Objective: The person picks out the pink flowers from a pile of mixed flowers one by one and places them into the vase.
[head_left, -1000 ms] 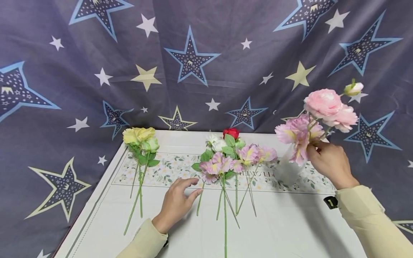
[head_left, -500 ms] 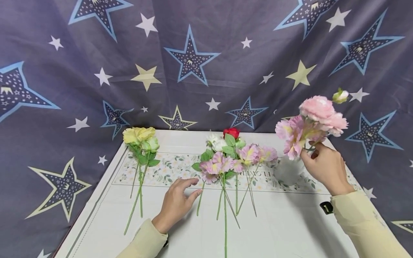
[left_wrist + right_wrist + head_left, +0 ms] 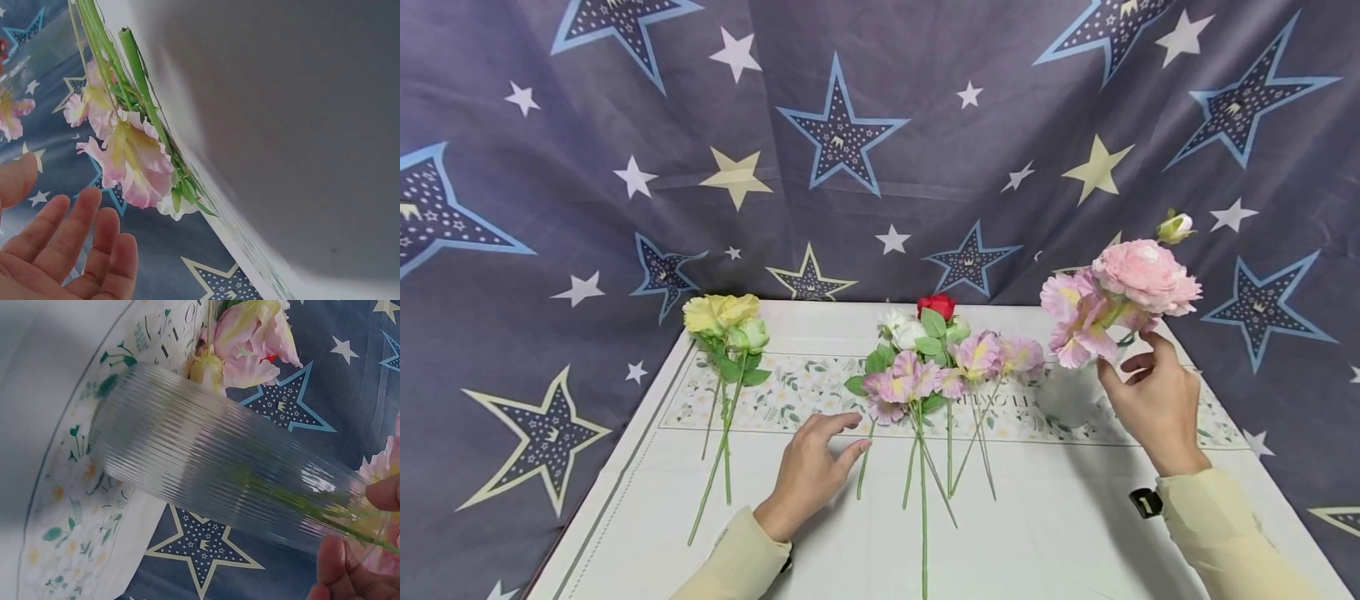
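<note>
A clear ribbed vase stands at the right of the table, with green stems inside it. Above its mouth are a pink ranunculus-like bloom, a small bud and a lilac-pink ruffled flower. My right hand is at the vase mouth, thumb and fingers parted on either side of the stems. My left hand hovers with relaxed fingers over the table, nearest to the lilac-pink flowers lying in the middle. Nothing is in its grasp.
Yellow and pale green flowers lie at the left. A red rose and white flowers lie behind the lilac-pink ones, stems toward me. A floral printed strip crosses the white table. A star-patterned curtain hangs behind.
My right hand has come down and left, lowering the pink flower into the vase, and its fingers have spread from the stem. My left hand has stayed put.
</note>
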Tool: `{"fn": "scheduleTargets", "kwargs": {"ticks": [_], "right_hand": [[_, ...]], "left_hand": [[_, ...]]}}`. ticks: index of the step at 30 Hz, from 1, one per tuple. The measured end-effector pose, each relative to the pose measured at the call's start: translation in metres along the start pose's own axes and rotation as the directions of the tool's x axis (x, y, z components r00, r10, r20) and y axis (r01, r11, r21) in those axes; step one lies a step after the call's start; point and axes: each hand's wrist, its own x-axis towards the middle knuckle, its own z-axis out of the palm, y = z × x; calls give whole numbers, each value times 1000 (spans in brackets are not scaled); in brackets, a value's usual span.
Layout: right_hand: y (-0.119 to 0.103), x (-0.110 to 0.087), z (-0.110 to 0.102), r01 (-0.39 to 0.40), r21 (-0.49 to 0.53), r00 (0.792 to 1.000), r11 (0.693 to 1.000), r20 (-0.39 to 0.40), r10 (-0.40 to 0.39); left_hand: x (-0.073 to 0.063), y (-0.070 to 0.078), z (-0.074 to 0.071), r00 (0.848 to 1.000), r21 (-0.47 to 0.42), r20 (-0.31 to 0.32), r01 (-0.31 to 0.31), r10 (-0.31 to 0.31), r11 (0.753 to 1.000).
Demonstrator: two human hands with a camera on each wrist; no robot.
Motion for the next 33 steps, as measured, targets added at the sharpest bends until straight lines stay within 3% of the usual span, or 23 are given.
{"fn": "scheduleTargets", "kwargs": {"ticks": [10, 33], "right_hand": [[-8, -20, 0, -59, 16, 998, 998, 6, 59], [-27, -53, 10, -7, 74, 999, 997, 52, 3]], "left_hand": [[3, 6, 4, 1000, 16, -14, -6, 6, 1000], [7, 16, 12, 1000, 54, 9, 13, -14, 998]]}}
